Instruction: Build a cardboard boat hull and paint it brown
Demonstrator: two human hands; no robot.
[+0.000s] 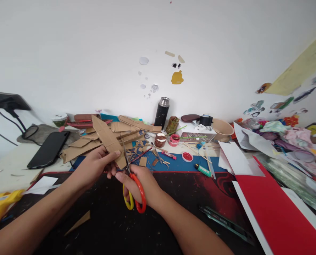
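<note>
My left hand pinches a long strip of brown cardboard between thumb and fingers, its pointed end tilted up and to the left. In my right hand is a pair of scissors with one red and one yellow handle loop. Their blades point upward along the right edge of the cardboard, close to its lower end. Whether the blades grip the cardboard cannot be made out. A thin cardboard offcut lies on the black mat below my left hand.
Cardboard scraps pile up behind my hands, beside a black phone. A dark flask and paint pots stand by the wall. At right lie a utility knife and red card; a yellow glue gun is at left.
</note>
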